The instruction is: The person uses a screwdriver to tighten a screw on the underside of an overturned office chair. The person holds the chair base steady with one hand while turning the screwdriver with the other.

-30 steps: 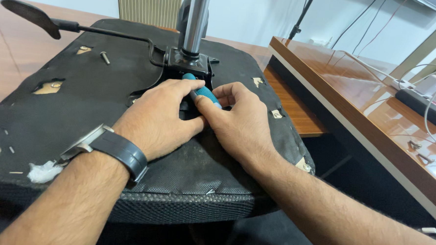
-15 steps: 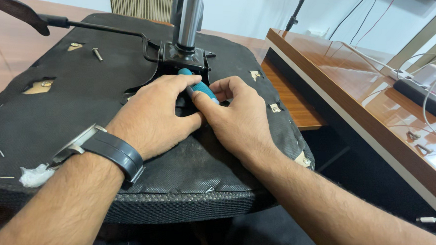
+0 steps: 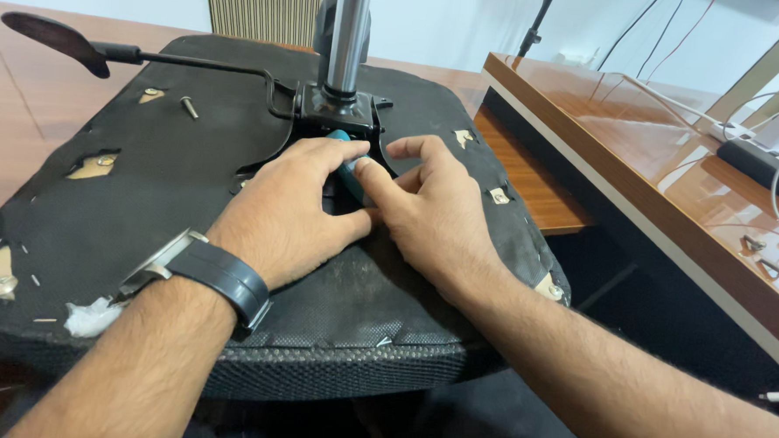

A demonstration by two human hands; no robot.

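Observation:
An upturned office chair seat (image 3: 145,208) with torn black fabric lies before me, its metal column (image 3: 348,33) rising from a black mounting plate (image 3: 337,112). My left hand (image 3: 289,210), with a dark wristwatch (image 3: 207,277), rests on the seat and grips a teal-handled tool (image 3: 346,160) near the plate. My right hand (image 3: 429,208) pinches the same tool from the right, fingers curled around the handle. The tool's tip is hidden beneath my hands.
A black lever (image 3: 82,46) sticks out from the plate to the far left. A loose bolt (image 3: 189,107) stands on the seat. A brown wooden desk (image 3: 672,170) with cables and a power strip (image 3: 764,170) is on the right. White stuffing (image 3: 92,315) shows at the seat's torn edge.
My right hand's fingers have spread and shifted on the tool handle. The view has tilted slightly; both hands stay at the same spot by the plate.

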